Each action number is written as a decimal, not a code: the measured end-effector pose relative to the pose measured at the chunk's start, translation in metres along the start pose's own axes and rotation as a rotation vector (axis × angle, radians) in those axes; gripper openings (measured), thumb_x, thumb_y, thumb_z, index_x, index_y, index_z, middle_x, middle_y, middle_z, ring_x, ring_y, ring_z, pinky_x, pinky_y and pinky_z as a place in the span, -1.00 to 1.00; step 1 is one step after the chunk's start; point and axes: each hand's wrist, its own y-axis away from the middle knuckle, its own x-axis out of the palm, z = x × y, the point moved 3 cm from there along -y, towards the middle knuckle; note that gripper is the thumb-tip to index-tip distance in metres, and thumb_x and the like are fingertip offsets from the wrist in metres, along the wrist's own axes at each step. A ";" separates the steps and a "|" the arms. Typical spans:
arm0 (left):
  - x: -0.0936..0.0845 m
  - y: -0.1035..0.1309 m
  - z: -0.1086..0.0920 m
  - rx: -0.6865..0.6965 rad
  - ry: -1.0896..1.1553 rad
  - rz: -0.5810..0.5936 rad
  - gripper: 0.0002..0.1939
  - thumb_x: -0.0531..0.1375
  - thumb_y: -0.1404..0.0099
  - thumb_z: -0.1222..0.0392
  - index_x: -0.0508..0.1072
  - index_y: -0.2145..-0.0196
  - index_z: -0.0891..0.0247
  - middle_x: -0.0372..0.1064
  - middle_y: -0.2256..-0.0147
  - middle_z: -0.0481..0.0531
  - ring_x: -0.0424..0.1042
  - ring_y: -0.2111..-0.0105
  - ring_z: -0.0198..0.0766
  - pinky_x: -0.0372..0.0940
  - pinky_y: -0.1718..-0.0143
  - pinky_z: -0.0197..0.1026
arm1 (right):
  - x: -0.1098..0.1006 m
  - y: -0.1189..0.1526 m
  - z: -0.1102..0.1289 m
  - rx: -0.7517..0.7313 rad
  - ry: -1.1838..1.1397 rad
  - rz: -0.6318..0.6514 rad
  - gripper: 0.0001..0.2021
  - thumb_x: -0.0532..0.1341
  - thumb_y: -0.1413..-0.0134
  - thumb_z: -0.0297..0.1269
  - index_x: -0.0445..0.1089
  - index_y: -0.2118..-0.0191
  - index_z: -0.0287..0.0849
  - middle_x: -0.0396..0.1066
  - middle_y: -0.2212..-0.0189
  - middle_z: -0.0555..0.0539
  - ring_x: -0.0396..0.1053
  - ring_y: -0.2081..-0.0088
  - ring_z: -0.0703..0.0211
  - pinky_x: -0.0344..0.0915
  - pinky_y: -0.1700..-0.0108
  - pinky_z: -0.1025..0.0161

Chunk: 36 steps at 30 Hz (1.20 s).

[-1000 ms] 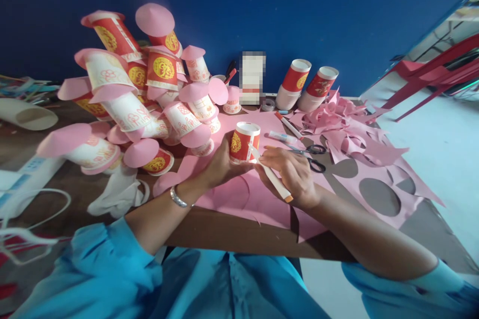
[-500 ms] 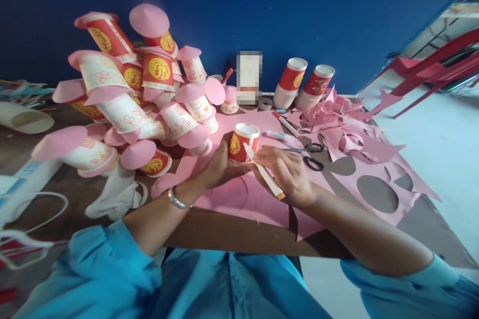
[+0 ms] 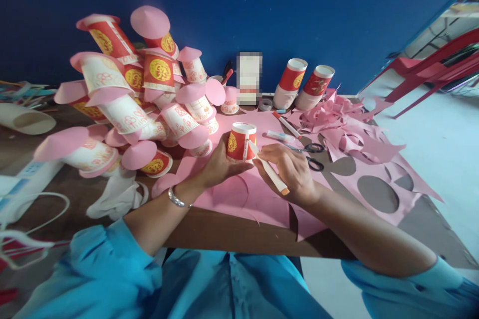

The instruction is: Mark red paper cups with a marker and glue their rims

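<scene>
A red paper cup (image 3: 236, 145) with a gold emblem and a white strip stands upside down in my left hand (image 3: 218, 164), whose fingers wrap its left side and base. My right hand (image 3: 290, 172) grips a white marker (image 3: 274, 177) with an orange end, like a pen. The marker's tip meets or nearly meets the white strip on the cup's side. Pink paper (image 3: 230, 194) lies beneath both hands. Just beyond my right hand are black-handled scissors (image 3: 313, 148) and a clear tube (image 3: 280, 136).
Many cups with pink cone tops (image 3: 116, 109) are piled at the left. Two stacks of cups (image 3: 290, 84) stand by the blue wall. Pink scraps (image 3: 337, 114) and a sheet with round holes (image 3: 404, 194) cover the right side. A red-capped marker (image 3: 287, 125) lies behind the tube.
The cup has turned slightly and shifted a little left, so its white strip faces me more. The marker tip has moved slightly right on the cup with my right hand.
</scene>
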 end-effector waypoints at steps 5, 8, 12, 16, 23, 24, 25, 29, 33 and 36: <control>-0.001 -0.001 -0.006 -0.004 0.005 -0.006 -0.02 0.55 -0.04 -0.44 0.29 -0.16 0.18 0.53 -0.07 0.22 0.60 -0.07 0.13 0.56 -0.04 0.12 | 0.000 0.001 -0.002 0.021 0.019 -0.021 -0.86 0.29 -0.44 -0.47 0.37 0.01 -0.13 0.60 0.28 -0.06 0.61 0.31 0.12 0.55 0.33 0.21; -0.001 -0.002 -0.008 -0.015 -0.018 -0.009 -0.06 0.56 -0.05 -0.41 0.30 -0.12 0.17 0.52 -0.04 0.20 0.60 -0.05 0.12 0.57 -0.03 0.13 | 0.000 0.001 -0.003 0.022 0.030 -0.024 -0.86 0.28 -0.45 -0.47 0.36 0.00 -0.11 0.59 0.28 -0.04 0.61 0.32 0.13 0.55 0.32 0.20; -0.002 -0.002 -0.009 -0.031 -0.007 -0.012 -0.15 0.58 -0.04 -0.33 0.34 -0.08 0.12 0.54 -0.01 0.15 0.61 -0.02 0.13 0.58 0.00 0.17 | 0.001 0.002 -0.004 0.039 0.023 -0.017 -0.85 0.27 -0.46 -0.45 0.37 -0.01 -0.09 0.60 0.27 -0.04 0.62 0.31 0.12 0.57 0.31 0.19; -0.003 -0.002 -0.008 -0.058 -0.002 -0.015 -0.21 0.60 -0.05 -0.19 0.35 -0.08 0.10 0.58 -0.01 0.12 0.62 -0.05 0.16 0.57 -0.04 0.22 | 0.000 0.003 -0.005 0.052 0.023 -0.017 -0.83 0.29 -0.44 -0.46 0.37 -0.02 -0.11 0.60 0.26 -0.05 0.63 0.29 0.11 0.58 0.29 0.19; -0.004 -0.001 -0.008 -0.043 -0.004 -0.018 -0.25 0.59 -0.06 -0.18 0.37 -0.06 0.09 0.59 0.02 0.11 0.64 -0.03 0.18 0.59 -0.03 0.24 | -0.001 0.003 -0.007 0.078 0.013 -0.023 -0.82 0.29 -0.42 -0.43 0.40 -0.04 -0.07 0.62 0.25 -0.05 0.64 0.27 0.06 0.58 0.27 0.17; -0.004 -0.001 -0.007 -0.042 -0.006 -0.017 -0.25 0.59 -0.07 -0.19 0.37 -0.06 0.10 0.59 0.02 0.12 0.64 -0.03 0.17 0.59 -0.02 0.23 | -0.001 0.003 -0.007 0.082 0.007 -0.023 -0.82 0.29 -0.42 -0.43 0.40 -0.04 -0.07 0.62 0.25 -0.05 0.64 0.27 0.06 0.58 0.26 0.16; -0.004 -0.002 -0.007 -0.043 -0.010 -0.018 -0.25 0.59 -0.07 -0.20 0.36 -0.05 0.10 0.59 0.02 0.12 0.64 -0.02 0.17 0.59 -0.02 0.22 | -0.001 0.003 -0.007 0.085 0.001 -0.022 -0.83 0.30 -0.43 -0.42 0.40 -0.03 -0.07 0.62 0.25 -0.05 0.64 0.27 0.06 0.58 0.26 0.16; -0.004 -0.002 -0.005 -0.039 -0.013 -0.044 -0.22 0.59 -0.05 -0.24 0.35 -0.04 0.11 0.58 0.03 0.11 0.64 -0.01 0.16 0.59 -0.01 0.22 | -0.002 0.002 -0.006 0.092 -0.016 -0.016 -0.84 0.31 -0.42 -0.44 0.39 -0.01 -0.09 0.60 0.26 -0.05 0.63 0.30 0.09 0.57 0.29 0.18; -0.004 -0.002 -0.005 -0.034 -0.005 -0.051 -0.23 0.59 -0.05 -0.24 0.36 -0.05 0.10 0.58 0.06 0.10 0.64 0.01 0.14 0.60 0.02 0.18 | 0.000 0.003 -0.005 0.095 -0.031 -0.011 -0.85 0.29 -0.43 -0.43 0.40 -0.01 -0.08 0.61 0.26 -0.04 0.63 0.31 0.10 0.55 0.31 0.18; -0.004 -0.002 -0.007 -0.040 -0.002 -0.059 -0.22 0.59 -0.05 -0.25 0.36 -0.04 0.10 0.58 0.06 0.09 0.63 0.01 0.13 0.60 0.00 0.17 | 0.001 0.003 -0.004 0.087 -0.026 -0.015 -0.84 0.29 -0.43 -0.43 0.40 -0.02 -0.07 0.61 0.28 -0.03 0.63 0.32 0.09 0.54 0.31 0.18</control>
